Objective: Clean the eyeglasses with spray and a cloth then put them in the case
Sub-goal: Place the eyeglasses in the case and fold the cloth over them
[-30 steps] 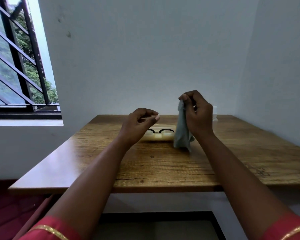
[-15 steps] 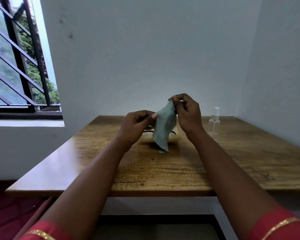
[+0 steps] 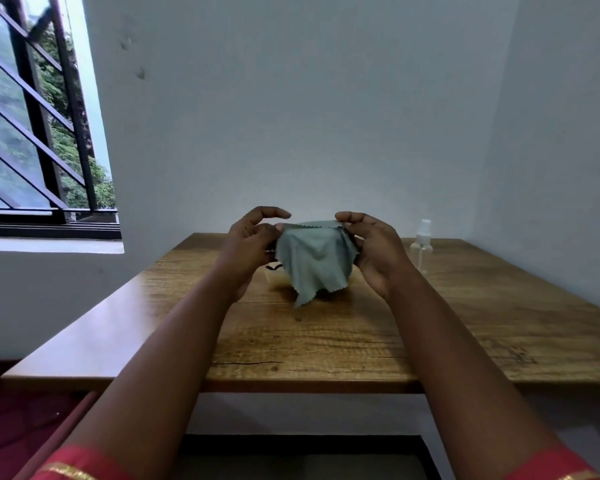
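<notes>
- Head cam: left hand (image 3: 248, 245) and right hand (image 3: 373, 249) each pinch a top corner of the cloth (image 3: 314, 261), spread above the table (image 3: 326, 341).
- Glasses (image 3: 272, 267) sit mostly hidden behind it on the case (image 3: 278, 280).
- Spray bottle (image 3: 421, 245) stands untouched to the right, so I'd say cleaning has barely started; wiping and casing are left.

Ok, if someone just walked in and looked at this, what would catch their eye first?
Most likely the grey-green cloth, stretched in the air between the left hand and the right hand, which pinch its upper corners above the middle of the wooden table. Next, the clear spray bottle standing at the table's far right by the wall. The barred window on the left shows green trees.
</notes>
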